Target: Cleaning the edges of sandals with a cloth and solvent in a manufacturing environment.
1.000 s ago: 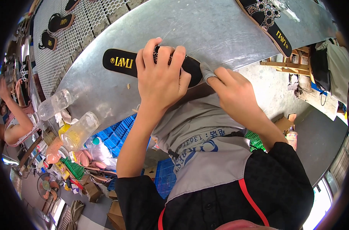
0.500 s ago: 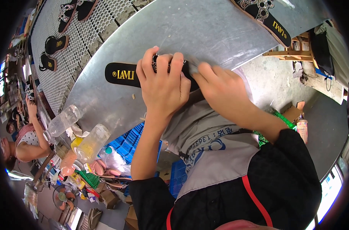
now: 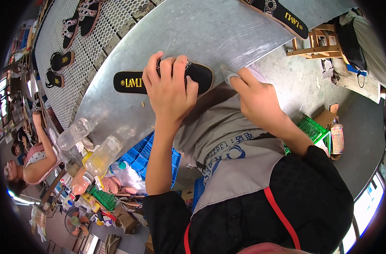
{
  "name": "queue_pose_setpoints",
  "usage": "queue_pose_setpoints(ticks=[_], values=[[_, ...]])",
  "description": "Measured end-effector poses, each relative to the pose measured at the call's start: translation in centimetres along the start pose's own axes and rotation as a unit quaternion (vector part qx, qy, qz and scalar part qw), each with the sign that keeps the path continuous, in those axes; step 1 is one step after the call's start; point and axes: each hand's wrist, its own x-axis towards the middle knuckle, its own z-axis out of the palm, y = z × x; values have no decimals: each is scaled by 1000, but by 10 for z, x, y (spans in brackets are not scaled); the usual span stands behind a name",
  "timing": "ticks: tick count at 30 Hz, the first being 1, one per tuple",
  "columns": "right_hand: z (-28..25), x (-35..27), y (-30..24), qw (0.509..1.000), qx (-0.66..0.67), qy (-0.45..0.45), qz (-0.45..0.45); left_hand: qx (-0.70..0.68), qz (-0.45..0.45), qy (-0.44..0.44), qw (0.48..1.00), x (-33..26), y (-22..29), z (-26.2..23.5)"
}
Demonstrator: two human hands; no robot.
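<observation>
A black flat sandal (image 3: 205, 77) with a patterned, beaded-looking strap and gold lettering on its insole lies on the metal table (image 3: 172, 34). Across its middle, my left hand (image 3: 169, 86) grips it, fingers curled over the strap and thumb bent near the toe end. Just right of the toe, my right hand (image 3: 261, 95) is closed around a small grey cloth (image 3: 230, 75) that seems wrapped about the index finger. The cloth is apart from the sandal. Another black sandal (image 3: 290, 19) rests at the table's far right edge.
A perforated conveyor (image 3: 74, 97) at left carries several sandals. Clear plastic bottles (image 3: 103, 156) stand by the table's left edge, near a blue crate (image 3: 142, 158). A green crate (image 3: 313, 129) and wooden stool (image 3: 318, 46) are at right. A co-worker (image 3: 36, 158) is at far left.
My right hand has drawn back rightward from the sandal's toe, uncovering it and the cloth. My left hand keeps its hold. The view has shifted slightly.
</observation>
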Motion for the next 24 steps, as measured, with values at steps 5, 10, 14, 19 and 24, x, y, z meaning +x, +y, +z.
queue_pose_setpoints(ticks=[5, 10, 14, 19, 24], values=[[3, -15, 5, 967, 245, 59, 26, -93, 22, 49, 994, -2, -5, -21], [1, -31, -21, 876, 478, -64, 13, -354, 44, 255, 899, -29, 49, -31], [17, -33, -54, 644, 730, -221, 50, -574, -51, 178, 798, -59, 94, -37], [47, -48, -44, 819, 553, -127, -83, -812, -243, 135, 514, -88, 87, -38], [37, -58, -37, 884, 405, -187, -137, -816, -250, 154, 498, -90, 72, -58]])
